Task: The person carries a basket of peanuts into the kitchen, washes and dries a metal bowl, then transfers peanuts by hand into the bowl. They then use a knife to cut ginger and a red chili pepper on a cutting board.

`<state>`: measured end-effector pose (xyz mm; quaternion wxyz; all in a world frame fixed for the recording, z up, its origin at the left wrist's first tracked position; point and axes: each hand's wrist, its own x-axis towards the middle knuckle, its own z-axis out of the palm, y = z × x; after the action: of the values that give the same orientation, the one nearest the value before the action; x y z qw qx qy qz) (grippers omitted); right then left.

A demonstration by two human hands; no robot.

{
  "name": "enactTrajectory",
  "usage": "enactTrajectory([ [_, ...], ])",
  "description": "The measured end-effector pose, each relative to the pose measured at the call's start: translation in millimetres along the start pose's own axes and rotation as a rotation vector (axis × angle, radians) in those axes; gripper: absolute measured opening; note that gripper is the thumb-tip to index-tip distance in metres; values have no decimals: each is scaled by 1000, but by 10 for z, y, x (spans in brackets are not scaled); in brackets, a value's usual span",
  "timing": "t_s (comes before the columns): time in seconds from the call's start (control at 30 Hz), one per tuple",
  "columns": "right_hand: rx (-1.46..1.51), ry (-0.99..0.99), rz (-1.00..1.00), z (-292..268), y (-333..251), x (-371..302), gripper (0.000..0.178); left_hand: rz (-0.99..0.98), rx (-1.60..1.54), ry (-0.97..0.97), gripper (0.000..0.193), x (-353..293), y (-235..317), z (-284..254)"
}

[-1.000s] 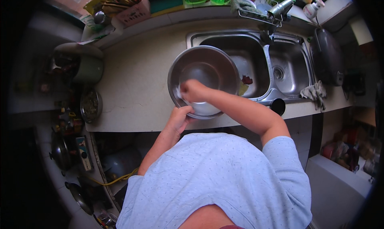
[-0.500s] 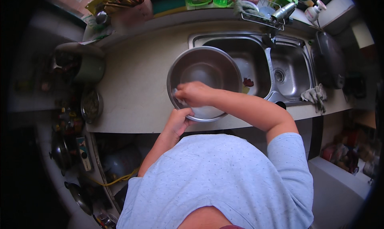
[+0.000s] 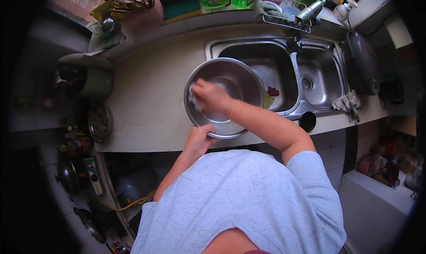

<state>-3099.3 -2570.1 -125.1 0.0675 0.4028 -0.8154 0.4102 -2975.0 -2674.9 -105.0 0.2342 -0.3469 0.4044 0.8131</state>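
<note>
A large stainless steel basin stands at the counter's front, overlapping the left edge of the sink. My left hand grips its near rim, thumb over the edge and fingers beneath. Inside the basin, my right hand is closed around a whitish cloth and presses it to the left inner wall. The cloth is smeared by motion, so its exact kind is unclear. Past the basin's right side, a dark red scrap and a yellowish piece lie in the sink.
The double sink with its faucet is on the right. A wire rack stands behind it. A grey cloth hangs over the front edge beside a dark round object. Pots stand at far left.
My right hand has moved with the cloth up along the basin's left inner wall. The basin sits slightly lower in view, and my left hand keeps its hold on the rim.
</note>
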Motion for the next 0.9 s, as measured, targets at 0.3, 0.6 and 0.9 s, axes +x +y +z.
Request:
enactTrajectory([
  [0.3, -102, 99, 401, 77, 336, -122, 19, -20, 74, 42, 32, -77, -30, 25],
  [0.6, -32, -370, 347, -262, 190, -136, 9, 49, 58, 123, 33, -96, 50, -70],
  [0.9, 203, -794, 178, -203, -68, -374, 18, 143, 129, 124, 32, -157, 32, -190],
])
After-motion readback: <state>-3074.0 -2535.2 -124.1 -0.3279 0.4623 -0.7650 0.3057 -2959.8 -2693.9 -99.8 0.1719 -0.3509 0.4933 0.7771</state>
